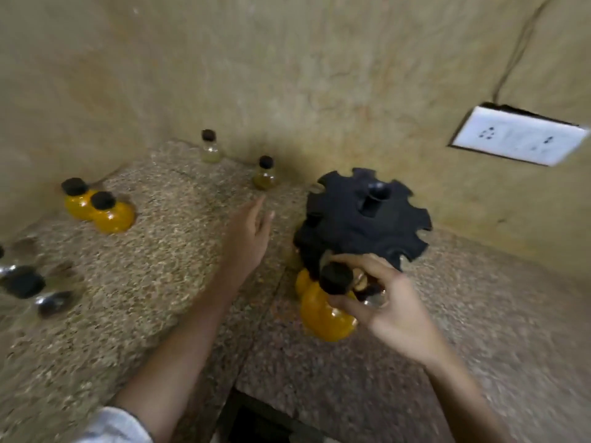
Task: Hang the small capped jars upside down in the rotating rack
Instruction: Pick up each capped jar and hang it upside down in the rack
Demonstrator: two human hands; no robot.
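A black notched rotating rack [364,219] stands on the speckled stone counter [166,282] near the wall corner. My right hand [387,305] grips an orange jar with a black cap [326,311], cap up, at the rack's near edge. Another orange jar [302,281] shows partly behind it under the rack. My left hand [249,235] hovers open over the counter, fingers spread, pointing toward a small yellowish jar [264,174] by the wall. A paler jar [209,147] stands further back. Two orange jars [99,207] stand together at the left.
Blurred dark-capped jars [28,284] lie at the counter's left edge. A white wall socket [519,137] with a cable is at the right. A dark gap [256,423] opens below the counter's front seam.
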